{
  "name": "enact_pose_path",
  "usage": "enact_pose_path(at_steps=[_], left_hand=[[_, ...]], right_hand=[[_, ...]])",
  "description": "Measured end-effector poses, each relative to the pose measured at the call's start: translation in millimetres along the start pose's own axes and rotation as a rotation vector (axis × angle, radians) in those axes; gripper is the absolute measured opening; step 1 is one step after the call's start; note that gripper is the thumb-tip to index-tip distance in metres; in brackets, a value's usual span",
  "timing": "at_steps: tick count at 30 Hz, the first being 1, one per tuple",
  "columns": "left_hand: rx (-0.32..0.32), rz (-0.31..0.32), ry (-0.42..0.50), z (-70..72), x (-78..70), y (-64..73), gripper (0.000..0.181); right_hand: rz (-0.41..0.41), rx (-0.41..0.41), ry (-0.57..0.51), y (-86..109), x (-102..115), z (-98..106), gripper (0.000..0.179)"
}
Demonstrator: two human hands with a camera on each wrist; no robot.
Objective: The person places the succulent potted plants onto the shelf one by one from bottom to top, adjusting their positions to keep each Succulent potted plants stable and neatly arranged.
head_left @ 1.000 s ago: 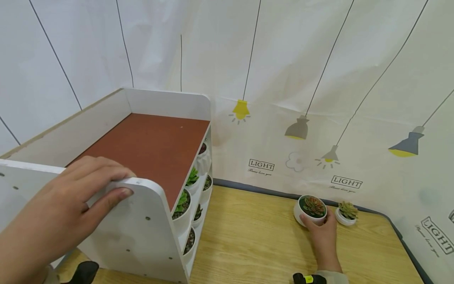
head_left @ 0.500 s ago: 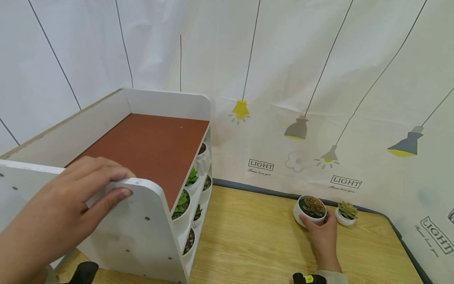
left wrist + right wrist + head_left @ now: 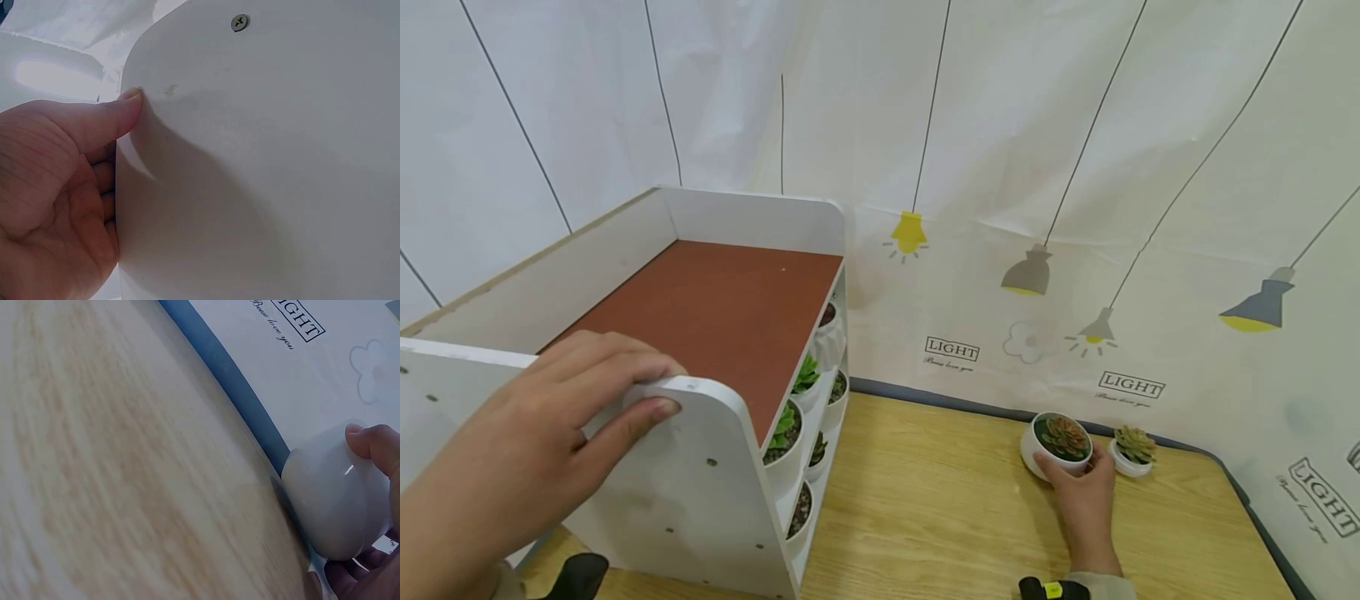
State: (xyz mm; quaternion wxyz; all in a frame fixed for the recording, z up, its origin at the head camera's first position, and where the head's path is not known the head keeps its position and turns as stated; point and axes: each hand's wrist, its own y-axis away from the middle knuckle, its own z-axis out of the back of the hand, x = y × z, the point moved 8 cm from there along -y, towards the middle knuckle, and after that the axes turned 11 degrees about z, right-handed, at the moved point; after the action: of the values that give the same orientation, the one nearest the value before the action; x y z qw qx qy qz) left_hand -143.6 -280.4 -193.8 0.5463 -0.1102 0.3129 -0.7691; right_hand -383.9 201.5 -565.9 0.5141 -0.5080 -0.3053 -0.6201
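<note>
My left hand (image 3: 561, 417) grips the top edge of the white shelf's near side panel (image 3: 647, 492), thumb on the outer face and fingers over the rim. The left wrist view shows the thumb pressed against the panel (image 3: 262, 156) below a screw. At the right, my right hand (image 3: 1082, 500) holds a round white pot (image 3: 1036, 454) with a reddish-green succulent (image 3: 1063, 437), thumb on its near side. Close beside that hand stands a smaller white pot with a pale green succulent (image 3: 1135, 444). In the right wrist view the white pot (image 3: 337, 494) is at the table's back edge.
The shelf has a brown top board (image 3: 715, 308) and several potted plants on its right-facing tiers, such as a green succulent (image 3: 784, 429). A wood-grain table (image 3: 925, 500) spreads to the right. Behind it hangs a white sheet (image 3: 880, 125) printed with lamps.
</note>
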Motion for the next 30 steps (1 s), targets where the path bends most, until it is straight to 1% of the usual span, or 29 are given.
enact_pose_path(at_steps=[4,6,7,8,11,12,13,17,18,19,30], left_hand=[[-0.002,-0.004,0.009,-0.1,0.0,-0.1,0.024],[-0.002,-0.005,0.014,-0.2,0.5,0.0,0.02],[-0.012,-0.015,0.021,0.0,0.4,0.0,0.017],[-0.024,-0.027,0.029,0.3,0.3,0.0,0.018],[-0.039,-0.038,0.038,0.5,0.8,0.5,0.033],[-0.033,-0.03,0.034,0.2,0.7,0.4,0.028],[-0.041,-0.035,0.039,0.3,0.7,0.3,0.032],[-0.048,-0.039,0.047,0.2,0.3,-0.2,0.034],[-0.054,-0.043,0.051,0.3,0.3,-0.3,0.037],[-0.068,-0.055,0.061,0.5,0.3,-0.2,0.047],[-0.078,-0.06,0.067,0.7,0.4,0.4,0.05]], right_hand=[[0.002,-0.008,-0.015,0.0,1.4,0.5,0.101],[0.001,-0.007,-0.022,0.3,2.1,0.5,0.101],[-0.002,-0.006,-0.024,0.5,2.3,0.5,0.102],[-0.003,-0.004,-0.027,0.7,2.5,0.3,0.103],[-0.007,-0.002,-0.037,0.9,2.5,-0.2,0.103],[-0.008,-0.002,-0.041,1.0,2.5,-0.2,0.103],[-0.009,-0.001,-0.045,0.8,2.4,-0.2,0.104],[-0.017,0.004,-0.063,0.8,2.7,0.7,0.105],[-0.02,0.005,-0.065,0.8,3.1,1.2,0.106],[-0.023,0.006,-0.064,1.0,3.7,1.7,0.106],[-0.024,0.024,-0.044,6.3,17.3,5.0,0.105]])
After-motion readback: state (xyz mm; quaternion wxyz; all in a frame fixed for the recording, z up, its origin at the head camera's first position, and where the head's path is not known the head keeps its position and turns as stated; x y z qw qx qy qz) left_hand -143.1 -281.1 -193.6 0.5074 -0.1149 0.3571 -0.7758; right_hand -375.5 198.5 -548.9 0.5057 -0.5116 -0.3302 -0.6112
